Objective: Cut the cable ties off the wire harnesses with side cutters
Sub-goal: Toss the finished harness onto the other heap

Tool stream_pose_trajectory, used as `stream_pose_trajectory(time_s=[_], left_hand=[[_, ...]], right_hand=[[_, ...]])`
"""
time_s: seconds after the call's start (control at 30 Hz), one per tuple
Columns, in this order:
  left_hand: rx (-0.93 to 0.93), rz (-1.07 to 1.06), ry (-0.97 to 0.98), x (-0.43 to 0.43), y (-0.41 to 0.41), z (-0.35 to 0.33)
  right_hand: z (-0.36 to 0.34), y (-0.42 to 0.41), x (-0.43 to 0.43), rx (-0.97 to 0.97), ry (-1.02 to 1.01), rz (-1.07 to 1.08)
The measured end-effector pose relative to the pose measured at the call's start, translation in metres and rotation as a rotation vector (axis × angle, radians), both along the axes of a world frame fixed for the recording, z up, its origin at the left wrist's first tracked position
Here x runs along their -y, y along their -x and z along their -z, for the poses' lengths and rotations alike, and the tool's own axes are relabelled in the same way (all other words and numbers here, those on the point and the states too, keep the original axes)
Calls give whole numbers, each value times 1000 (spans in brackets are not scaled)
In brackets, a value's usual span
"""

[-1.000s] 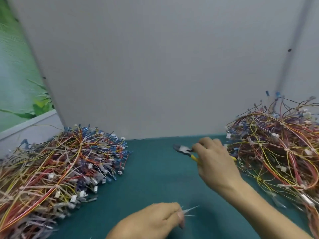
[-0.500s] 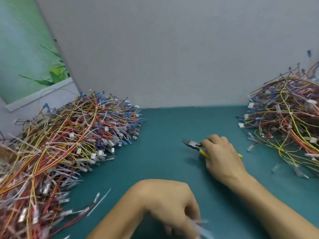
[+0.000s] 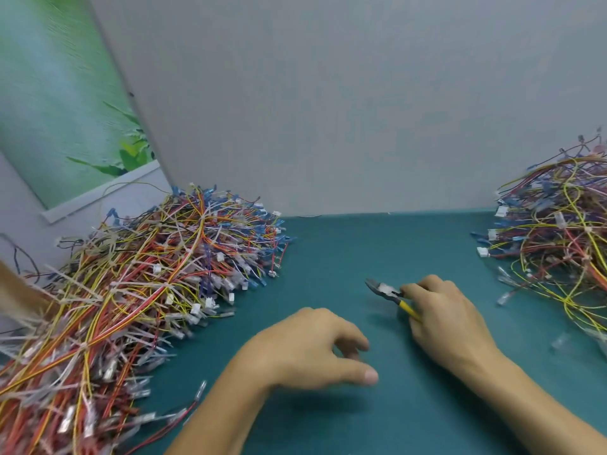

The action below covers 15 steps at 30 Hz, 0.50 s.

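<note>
My right hand [image 3: 450, 320] grips the yellow-handled side cutters [image 3: 391, 295], whose jaws point left just above the green mat [image 3: 354, 247]. My left hand [image 3: 315, 349] hovers over the mat in front of me, palm down, fingers spread and curled, with nothing in it. A big heap of wire harnesses [image 3: 138, 290], red, yellow, orange and blue with white cable ties and connectors, lies at the left. A second harness pile [image 3: 558, 244] sits at the right edge, close to my right hand.
A grey partition wall [image 3: 328, 110] closes off the back of the mat. A green plant picture [image 3: 65, 103] hangs at the far left. A few loose transparent bits [image 3: 504, 298] lie near the right pile. Something tan [image 3: 16, 297] shows at the left edge.
The view has swung left and down. My left hand, which held a thin white tie piece, has come up into view with nothing in it. The right hand keeps the cutters.
</note>
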<state>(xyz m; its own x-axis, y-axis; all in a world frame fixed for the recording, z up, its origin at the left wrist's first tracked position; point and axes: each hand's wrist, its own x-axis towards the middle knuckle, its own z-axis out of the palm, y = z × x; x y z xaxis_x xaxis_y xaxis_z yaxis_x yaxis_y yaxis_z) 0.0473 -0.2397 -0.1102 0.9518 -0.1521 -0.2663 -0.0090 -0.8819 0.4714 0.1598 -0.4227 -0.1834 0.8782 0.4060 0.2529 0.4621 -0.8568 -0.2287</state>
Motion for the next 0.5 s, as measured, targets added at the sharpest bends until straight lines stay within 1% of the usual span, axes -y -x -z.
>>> stream_pose_trajectory(time_s=[0.07, 0.13, 0.23, 0.33, 0.43, 0.5], left_hand=[[221, -212, -23, -13, -7, 0], [434, -392, -59, -26, -13, -4], [715, -591, -112, -51, -17, -16], [955, -801, -238, -76, -18, -30], [1060, -952, -323, -97, -21, -43], [1016, -1005, -382, -113, -29, -49]], right_hand=[[0, 2, -1, 9, -15, -1], [0, 5, -2, 35, 12, -2], [1, 6, -3, 55, 50, -3], [1, 6, -4, 61, 55, -8], [2, 7, -4, 55, 53, 2], [1, 7, -4, 41, 56, 6]])
